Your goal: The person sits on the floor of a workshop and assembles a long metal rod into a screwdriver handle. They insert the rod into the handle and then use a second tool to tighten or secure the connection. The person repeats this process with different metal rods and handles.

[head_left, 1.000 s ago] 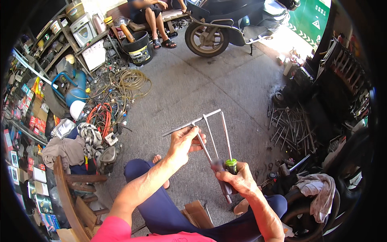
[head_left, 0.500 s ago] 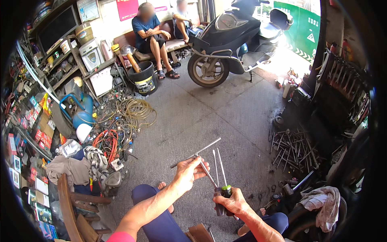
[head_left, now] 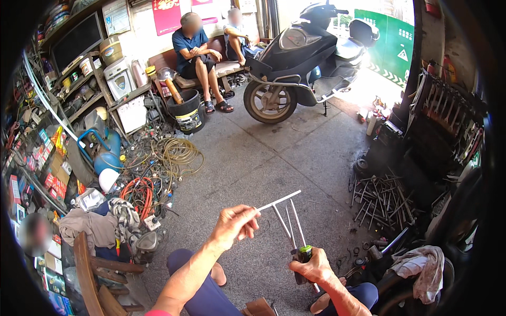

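Note:
My left hand [head_left: 235,226] is closed at the left end of the crossbar of a metal T-handle wrench [head_left: 288,197], its thumb and forefinger pinching there. The wrench's shaft slants down into my right hand [head_left: 316,267], which is wrapped round it together with two screwdrivers [head_left: 304,253]. One screwdriver handle is black with a green top; the other is dark and mostly covered by my fingers. Both thin blades point up and away, close beside the wrench shaft. Below my right fist a short metal end sticks out.
A pile of metal rods [head_left: 382,197] lies on the right. Coiled hoses [head_left: 179,152] and cables spread on the left, near a wooden chair [head_left: 87,274]. A scooter [head_left: 295,63] stands ahead; two people sit on a bench [head_left: 226,67] behind. A rag [head_left: 421,268] hangs near right.
My left hand has slid from the wrench's junction to the crossbar's left end. The wrench and screwdrivers have shifted slightly right and tilted, and my right hand has moved a little right.

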Tool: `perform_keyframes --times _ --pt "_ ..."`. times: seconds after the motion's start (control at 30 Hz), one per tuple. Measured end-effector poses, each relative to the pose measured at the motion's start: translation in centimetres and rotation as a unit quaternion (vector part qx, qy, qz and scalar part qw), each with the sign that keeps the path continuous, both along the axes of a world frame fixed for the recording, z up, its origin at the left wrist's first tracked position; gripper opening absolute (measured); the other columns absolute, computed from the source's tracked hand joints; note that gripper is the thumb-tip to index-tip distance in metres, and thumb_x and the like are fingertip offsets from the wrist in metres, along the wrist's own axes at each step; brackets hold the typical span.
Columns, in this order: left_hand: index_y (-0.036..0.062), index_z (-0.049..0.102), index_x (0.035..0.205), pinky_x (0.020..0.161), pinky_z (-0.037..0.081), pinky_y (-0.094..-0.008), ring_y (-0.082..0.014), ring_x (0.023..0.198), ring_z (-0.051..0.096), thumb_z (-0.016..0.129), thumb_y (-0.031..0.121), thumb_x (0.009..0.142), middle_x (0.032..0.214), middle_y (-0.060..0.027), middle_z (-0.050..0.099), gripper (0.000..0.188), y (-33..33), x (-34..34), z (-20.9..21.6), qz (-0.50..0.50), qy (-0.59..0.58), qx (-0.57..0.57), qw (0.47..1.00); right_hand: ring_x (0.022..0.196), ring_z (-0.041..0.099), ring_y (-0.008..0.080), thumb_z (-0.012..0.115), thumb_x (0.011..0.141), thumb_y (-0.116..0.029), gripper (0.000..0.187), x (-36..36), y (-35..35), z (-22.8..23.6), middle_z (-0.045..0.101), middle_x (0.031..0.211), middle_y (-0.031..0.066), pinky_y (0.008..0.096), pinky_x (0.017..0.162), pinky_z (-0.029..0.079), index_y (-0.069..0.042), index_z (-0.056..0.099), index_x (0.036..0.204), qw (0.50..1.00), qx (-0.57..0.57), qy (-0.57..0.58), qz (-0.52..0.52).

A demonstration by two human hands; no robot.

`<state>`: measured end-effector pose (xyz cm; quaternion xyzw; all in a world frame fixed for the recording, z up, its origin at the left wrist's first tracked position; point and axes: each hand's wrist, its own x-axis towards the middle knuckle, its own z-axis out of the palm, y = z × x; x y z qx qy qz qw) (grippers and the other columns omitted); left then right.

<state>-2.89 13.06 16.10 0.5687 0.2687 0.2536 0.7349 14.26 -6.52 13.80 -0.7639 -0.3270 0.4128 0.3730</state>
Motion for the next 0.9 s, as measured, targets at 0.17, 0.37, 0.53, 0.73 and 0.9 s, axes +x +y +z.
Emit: perform_keyframes --times 0.17,0.37,0.53,0.73,0.9 --pt "0.0019 0.061 0.102 0.049 0.049 -0.0196 -0.0151 0.075 0.066 0.055 0.033 0.095 0.089 -0.0097 0.067 0.032 4.1 -2.2 -0.6 0.06 -0.042 -0.219 0.973 0.06 0.06 0.0162 0.073 0.063 -0.025 0.032 0.3 -0.2 1.3 0.063 0.067 0.0073 0.0323 0.061 0.049 0.0 0.064 0.08 0.998 -0.012 -0.053 0.039" --pt "0.0002 0.061 0.106 0.065 0.057 -0.0315 -0.0248 0.089 0.068 0.062 0.039 0.09 0.101 -0.0138 0.065 0.042 1.3 -0.7 -1.4 -0.088 0.156 -0.064 0.982 0.064 0.065 0.0243 0.071 0.066 -0.026 0.035 0.9 -1.2 1.3 0.065 0.07 0.0125 0.0365 0.065 0.051 -0.003 0.065 0.091 0.99 -0.028 -0.06 0.123" --pt "-0.0039 0.061 0.106 0.056 0.057 -0.0281 -0.0259 0.079 0.07 0.057 0.035 0.093 0.1 -0.0212 0.067 0.041 -1.2 -1.2 -1.8 -0.257 0.177 -0.173 0.934 0.076 0.066 0.033 0.071 0.065 -0.03 0.036 1.9 -2.2 2.4 0.066 0.075 0.0148 0.0415 0.074 0.051 -0.006 0.065 0.09 0.97 -0.031 -0.094 0.221" --pt "-0.0067 0.061 0.108 0.052 0.056 -0.026 -0.0227 0.075 0.07 0.052 0.027 0.095 0.099 -0.0216 0.067 0.038 -2.7 -0.5 -2.8 -0.318 0.163 -0.219 0.908 0.078 0.066 0.0336 0.072 0.065 -0.03 0.036 3.2 -3.1 1.8 0.066 0.08 0.0155 0.0414 0.073 0.051 -0.006 0.063 0.091 0.97 -0.014 -0.163 0.179" --pt "-0.0064 0.062 0.106 0.052 0.045 -0.0226 -0.01 0.06 0.055 0.051 0.024 0.097 0.076 -0.0031 0.061 0.033 -3.2 0.6 -5.4 -0.194 0.146 -0.344 0.907 0.078 0.063 0.0361 0.072 0.066 -0.028 0.034 4.0 -2.8 -0.1 0.062 0.083 0.0175 0.0419 0.072 0.05 0.0 0.059 0.082 0.982 0.053 -0.183 0.011"
